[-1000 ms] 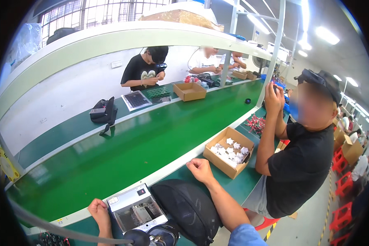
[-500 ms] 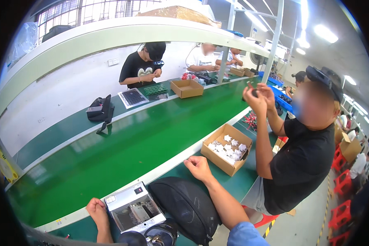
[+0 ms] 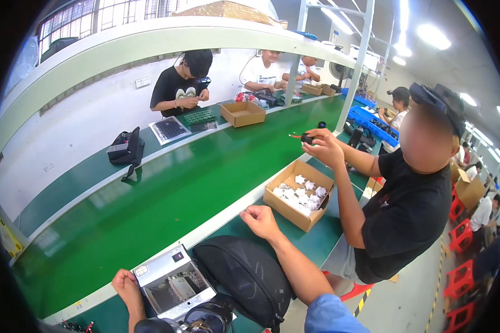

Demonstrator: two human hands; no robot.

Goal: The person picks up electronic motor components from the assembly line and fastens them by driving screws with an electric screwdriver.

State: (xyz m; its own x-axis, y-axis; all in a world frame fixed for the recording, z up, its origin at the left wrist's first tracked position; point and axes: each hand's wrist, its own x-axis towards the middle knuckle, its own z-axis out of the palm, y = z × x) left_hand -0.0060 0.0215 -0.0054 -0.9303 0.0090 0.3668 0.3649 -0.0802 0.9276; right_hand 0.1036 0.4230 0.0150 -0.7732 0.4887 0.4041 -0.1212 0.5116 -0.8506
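My left hand (image 3: pixel 126 287) rests with curled fingers against the left side of a silver metal box (image 3: pixel 150 295) with a see-through window, a small dark switch and parts inside. My right hand (image 3: pixel 261 222) is loosely closed over the bench near the green belt; nothing shows in its fingers. Below that hand, a black mesh zip case (image 3: pixel 244 277) lies beside the silver box. Farther right is an open cardboard box (image 3: pixel 294 213) holding several white star-shaped pieces (image 3: pixel 301 192). At the lower edge, dark round goggle-like gear (image 3: pixel 208 319) partly covers the silver box.
On my right, a co-worker in black (image 3: pixel 405 222) holds a small black part with red wire (image 3: pixel 306 138) over the belt (image 3: pixel 150 213). Across it, another person (image 3: pixel 180 83) works beside an empty cardboard box (image 3: pixel 242 115), a black bag (image 3: pixel 126 147) and green boards (image 3: pixel 200 117).
The co-worker on the right has lowered their hands toward the belt, and the black part with red wire now shows clearly. The view has shifted slightly; my hands keep their poses.
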